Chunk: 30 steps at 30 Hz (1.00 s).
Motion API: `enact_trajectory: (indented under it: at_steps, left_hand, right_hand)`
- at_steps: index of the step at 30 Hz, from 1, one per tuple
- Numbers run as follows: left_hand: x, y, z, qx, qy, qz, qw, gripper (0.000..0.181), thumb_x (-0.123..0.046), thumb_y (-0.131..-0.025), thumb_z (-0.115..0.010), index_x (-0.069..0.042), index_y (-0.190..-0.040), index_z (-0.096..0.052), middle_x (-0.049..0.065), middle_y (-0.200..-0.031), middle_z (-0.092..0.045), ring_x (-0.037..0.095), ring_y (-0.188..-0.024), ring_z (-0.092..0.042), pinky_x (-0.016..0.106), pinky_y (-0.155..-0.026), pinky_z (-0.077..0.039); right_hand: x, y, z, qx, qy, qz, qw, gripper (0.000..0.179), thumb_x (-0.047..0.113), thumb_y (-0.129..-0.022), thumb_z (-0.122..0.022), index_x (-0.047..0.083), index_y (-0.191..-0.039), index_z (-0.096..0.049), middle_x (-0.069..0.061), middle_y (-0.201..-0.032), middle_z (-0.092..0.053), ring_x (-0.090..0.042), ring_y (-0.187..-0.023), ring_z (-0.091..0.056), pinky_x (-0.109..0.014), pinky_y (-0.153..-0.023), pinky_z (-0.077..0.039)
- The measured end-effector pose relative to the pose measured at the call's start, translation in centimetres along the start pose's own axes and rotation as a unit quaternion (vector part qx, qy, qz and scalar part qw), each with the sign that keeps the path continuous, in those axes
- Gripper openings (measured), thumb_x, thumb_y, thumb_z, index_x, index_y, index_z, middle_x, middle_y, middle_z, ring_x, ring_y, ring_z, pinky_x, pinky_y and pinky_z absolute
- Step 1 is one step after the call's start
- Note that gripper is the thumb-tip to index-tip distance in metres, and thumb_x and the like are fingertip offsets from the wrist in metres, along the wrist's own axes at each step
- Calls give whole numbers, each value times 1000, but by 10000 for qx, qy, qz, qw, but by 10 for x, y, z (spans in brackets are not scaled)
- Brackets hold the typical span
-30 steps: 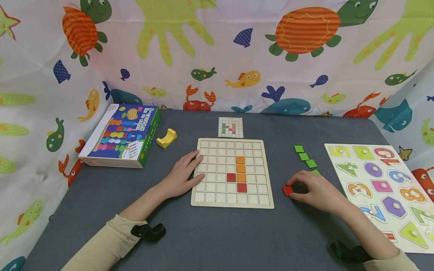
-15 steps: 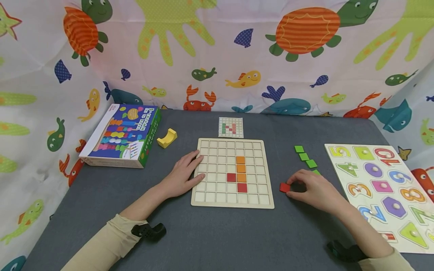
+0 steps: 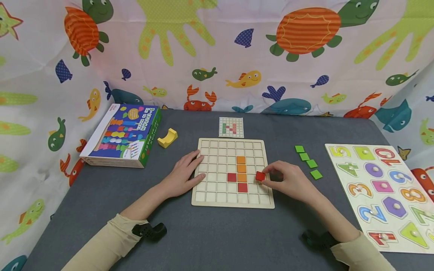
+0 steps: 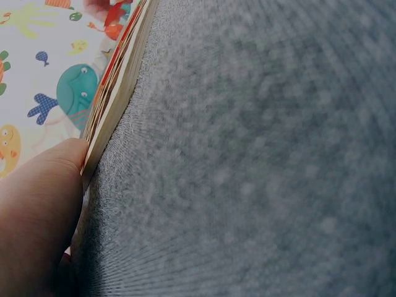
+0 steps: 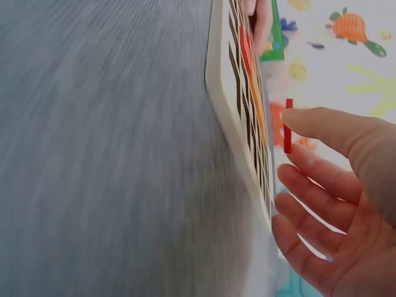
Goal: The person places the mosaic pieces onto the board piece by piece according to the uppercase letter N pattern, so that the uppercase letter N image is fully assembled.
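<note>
My right hand (image 3: pixel 288 180) pinches a red square tile (image 3: pixel 260 176) between thumb and fingertips. In the head view the tile overlaps the right columns of the wooden grid board (image 3: pixel 210 204); the right wrist view shows this red tile (image 5: pixel 288 126) edge-on, raised above the board. My left hand (image 3: pixel 179 176) rests at the board's left edge, fingers extended and the thumb (image 4: pixel 46 185) against the rim. Set in the grid are three orange tiles (image 3: pixel 241 168) in a column, a red tile (image 3: pixel 231 177) beside the lowest, and another red tile (image 3: pixel 242 187) below it.
Several green tiles (image 3: pixel 312 163) lie right of the board. A small pattern card (image 3: pixel 231 127) sits behind it. Farther right is a number-and-shape puzzle board (image 3: pixel 382 197). A yellow curved block (image 3: pixel 167 138) and a toy box (image 3: pixel 122 135) occupy the back left.
My right hand has carried the red tile leftward from the table to over the grid board's right side, uncovering the nearest green tile. The left hand stays put.
</note>
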<state>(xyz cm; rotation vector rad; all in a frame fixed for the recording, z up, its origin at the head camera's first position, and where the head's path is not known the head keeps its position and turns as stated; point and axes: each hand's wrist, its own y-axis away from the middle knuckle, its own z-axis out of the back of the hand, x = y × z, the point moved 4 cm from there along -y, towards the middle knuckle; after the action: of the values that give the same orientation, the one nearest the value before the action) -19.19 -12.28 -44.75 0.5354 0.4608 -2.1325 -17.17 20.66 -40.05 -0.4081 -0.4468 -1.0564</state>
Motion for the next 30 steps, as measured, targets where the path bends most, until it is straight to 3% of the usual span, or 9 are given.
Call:
enact_trajectory:
  at_steps: [8, 17, 23, 30]
  left_hand:
    - [0, 1, 0, 4, 49, 21, 10000, 62, -35, -101, -53, -4, -151, -34, 18, -158, -22, 35, -145, -18, 59, -110, -20]
    - [1, 1, 0, -24, 8, 26, 10000, 62, -36, -101, -53, -5, -151, -35, 17, -158, -22, 35, -144, -19, 59, -110, -21]
    - [2, 0, -1, -7, -12, 45, 10000, 62, -37, -101, -53, -5, -152, -35, 16, -158, -22, 34, -144, -19, 59, -110, -21]
    - [2, 0, -1, 38, 1, 51, 10000, 63, -37, -101, -53, -6, -152, -33, 14, -159, -20, 34, -145, -18, 59, -111, -20]
  right_hand:
    - [29, -32, -28, 176, -383, 87, 9991, 24, 24, -83, -79, 14, -103, -72, 0, -99, -66, -20, -88, -56, -36, -75, -48]
    - [53, -63, -48, 243, 76, 208, 9995, 25, 29, -82, -80, 14, -99, -72, 1, -99, -67, -20, -95, -52, -38, -82, -45]
    - [63, -75, -53, 254, 492, 123, 9984, 25, 29, -82, -79, 13, -100, -73, -1, -102, -66, -22, -102, -53, -38, -85, -48]
    - [63, -78, -55, 303, 433, 30, 9986, 28, 30, -83, -79, 13, -105, -73, -2, -109, -65, -23, -107, -52, -40, -87, -48]
